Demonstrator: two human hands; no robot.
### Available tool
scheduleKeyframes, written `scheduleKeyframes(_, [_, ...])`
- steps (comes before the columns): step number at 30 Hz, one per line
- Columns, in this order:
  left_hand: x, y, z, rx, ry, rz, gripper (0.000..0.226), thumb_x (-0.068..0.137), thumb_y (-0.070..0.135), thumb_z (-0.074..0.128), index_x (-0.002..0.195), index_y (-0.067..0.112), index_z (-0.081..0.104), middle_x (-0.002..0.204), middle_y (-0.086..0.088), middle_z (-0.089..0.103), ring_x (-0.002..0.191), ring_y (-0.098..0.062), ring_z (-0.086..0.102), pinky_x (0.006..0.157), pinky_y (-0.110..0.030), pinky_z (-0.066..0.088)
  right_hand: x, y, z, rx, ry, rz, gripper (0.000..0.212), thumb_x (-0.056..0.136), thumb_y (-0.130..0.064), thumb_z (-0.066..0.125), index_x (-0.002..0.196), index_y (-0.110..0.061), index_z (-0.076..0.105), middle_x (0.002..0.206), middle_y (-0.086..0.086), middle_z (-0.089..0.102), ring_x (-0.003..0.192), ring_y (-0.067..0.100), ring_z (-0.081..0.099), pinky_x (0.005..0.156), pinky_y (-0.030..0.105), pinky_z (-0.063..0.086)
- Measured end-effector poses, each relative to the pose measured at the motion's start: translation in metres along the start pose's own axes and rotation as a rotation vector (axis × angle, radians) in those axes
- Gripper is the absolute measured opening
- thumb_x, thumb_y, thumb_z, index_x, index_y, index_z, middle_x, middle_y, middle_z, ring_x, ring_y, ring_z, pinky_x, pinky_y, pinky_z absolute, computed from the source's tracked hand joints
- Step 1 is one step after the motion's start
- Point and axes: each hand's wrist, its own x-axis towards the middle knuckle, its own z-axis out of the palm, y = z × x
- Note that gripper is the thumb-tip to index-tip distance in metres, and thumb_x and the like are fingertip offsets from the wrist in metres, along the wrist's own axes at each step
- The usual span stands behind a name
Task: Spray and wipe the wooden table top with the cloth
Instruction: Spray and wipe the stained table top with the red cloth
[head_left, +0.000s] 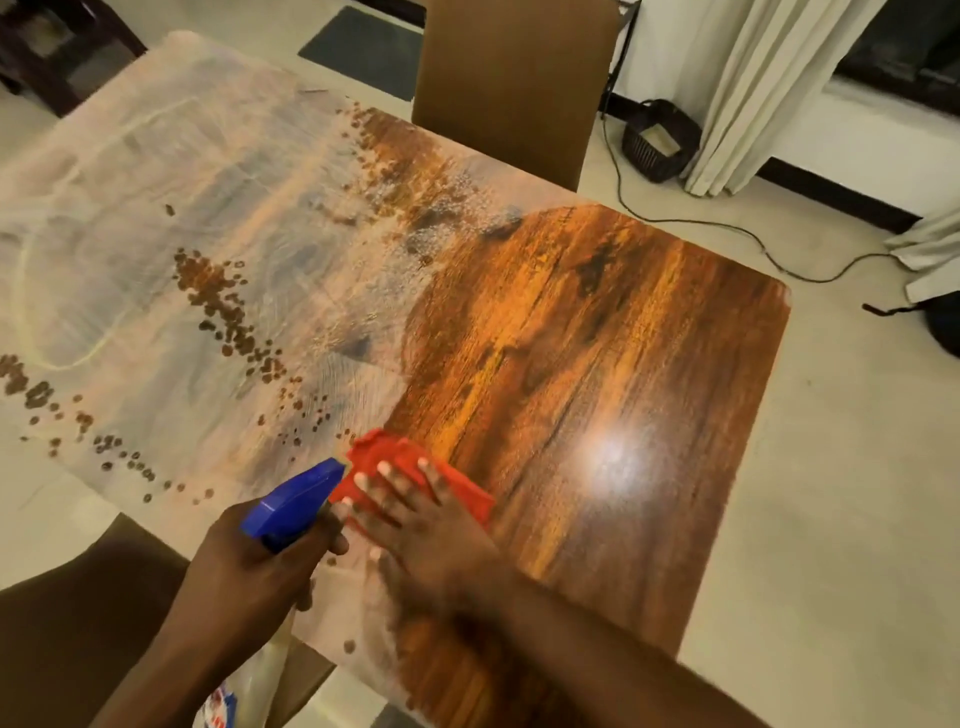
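The wooden table top (597, 364) fills the view. Its right part is shiny bare wood, while the left and middle are dull and whitish with dark droplet spots. My right hand (415, 525) lies flat, fingers spread, on a red cloth (457, 483) pressed to the table near the front edge, at the border of the dull and shiny areas. Just left of it, my left hand (249, 577) grips a spray bottle with a blue trigger head (296, 501) whose nozzle points toward the cloth. The bottle's clear body (228, 696) hangs below the hand.
A brown chair back (514, 83) stands at the table's far side. Another chair seat (78, 587) is at the lower left. On the tiled floor to the right lie a black cable (727, 228), a dark basket (657, 140) and white curtains (769, 88).
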Motion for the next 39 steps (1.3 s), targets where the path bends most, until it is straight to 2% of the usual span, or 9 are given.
scheduleKeyframes(5, [-0.003,-0.022,-0.010,0.040,-0.037,0.011,0.014,0.096,0.023,0.072,0.090,0.011,0.078,0.069,0.000,0.077,0.050,-0.014,0.067,0.048,-0.018,0.054,-0.096,-0.037,0.044,-0.004,0.045,-0.025,0.061,0.117,-0.049,0.024,0.174,-0.034,0.007,0.182,-0.004,0.006,0.168,0.022,-0.005,0.131,0.059,0.000])
scheduleKeyframes(8, [-0.008,-0.034,-0.018,0.047,-0.050,-0.016,0.016,0.095,0.024,0.073,0.086,0.012,0.078,0.065,0.011,0.075,0.053,-0.012,0.069,0.054,-0.022,0.050,-0.155,-0.018,0.050,-0.057,0.074,0.140,0.061,0.116,-0.051,0.031,0.174,-0.036,0.016,0.180,-0.007,0.019,0.167,0.020,0.012,0.129,0.056,0.006])
scheduleKeyframes(13, [-0.018,-0.053,-0.040,-0.014,-0.013,-0.066,0.026,0.092,0.031,0.076,0.082,0.008,0.073,0.058,-0.009,0.073,0.061,-0.037,0.071,0.067,-0.046,0.059,-0.185,0.065,0.025,-0.019,0.073,0.564,0.064,0.115,-0.056,0.015,0.174,-0.035,0.006,0.182,0.000,0.011,0.169,0.024,-0.001,0.132,0.062,0.000])
scheduleKeyframes(20, [-0.030,-0.082,-0.071,-0.085,0.038,-0.067,0.029,0.090,0.032,0.076,0.087,0.004,0.073,0.056,-0.018,0.067,0.056,-0.040,0.068,0.064,-0.044,0.058,-0.048,0.134,-0.039,0.173,0.245,0.921,0.074,0.105,-0.066,0.001,0.172,-0.037,-0.011,0.181,0.002,-0.017,0.166,0.029,-0.017,0.132,0.064,-0.005])
scheduleKeyframes(26, [-0.031,-0.095,-0.090,-0.106,0.102,-0.015,0.045,0.077,0.051,0.065,0.089,0.009,0.075,0.058,-0.012,0.070,0.051,-0.026,0.066,0.057,-0.032,0.054,0.105,0.045,-0.059,0.114,0.115,0.589,0.070,0.110,-0.061,0.003,0.170,-0.032,-0.019,0.177,0.006,-0.027,0.162,0.033,-0.028,0.129,0.065,-0.013])
scheduleKeyframes(29, [-0.027,-0.104,-0.099,-0.099,0.152,0.000,0.031,0.091,0.038,0.069,0.088,0.007,0.075,0.061,-0.006,0.073,0.053,-0.022,0.070,0.058,-0.033,0.055,0.130,-0.046,-0.033,0.123,0.046,0.267,0.066,0.113,-0.058,0.008,0.169,-0.033,-0.019,0.176,0.004,-0.026,0.161,0.030,-0.031,0.130,0.064,-0.012])
scheduleKeyframes(33, [-0.023,-0.115,-0.110,-0.070,0.222,0.035,0.021,0.096,0.025,0.070,0.087,0.006,0.074,0.067,-0.016,0.074,0.055,-0.030,0.069,0.064,-0.049,0.060,0.093,-0.136,0.025,0.032,-0.008,-0.005,0.064,0.114,-0.051,0.014,0.173,-0.032,-0.004,0.181,0.001,-0.012,0.165,0.026,-0.021,0.131,0.061,-0.006])
scheduleKeyframes(37, [-0.020,-0.120,-0.115,-0.094,0.210,0.040,0.011,0.096,0.020,0.070,0.098,0.010,0.074,0.077,-0.011,0.079,0.060,-0.030,0.071,0.067,-0.049,0.062,-0.014,-0.150,0.062,-0.003,0.041,0.014,0.061,0.116,-0.046,0.029,0.174,-0.032,0.014,0.183,-0.004,0.005,0.168,0.023,-0.004,0.133,0.055,-0.004])
scheduleKeyframes(39, [-0.020,-0.123,-0.114,-0.109,0.199,0.047,0.013,0.096,0.022,0.070,0.099,0.011,0.074,0.070,-0.002,0.078,0.054,-0.024,0.070,0.062,-0.042,0.060,-0.072,-0.136,0.073,-0.067,0.038,0.066,0.064,0.112,-0.047,0.042,0.172,-0.033,0.025,0.181,-0.004,0.019,0.167,0.024,0.015,0.129,0.056,0.011])
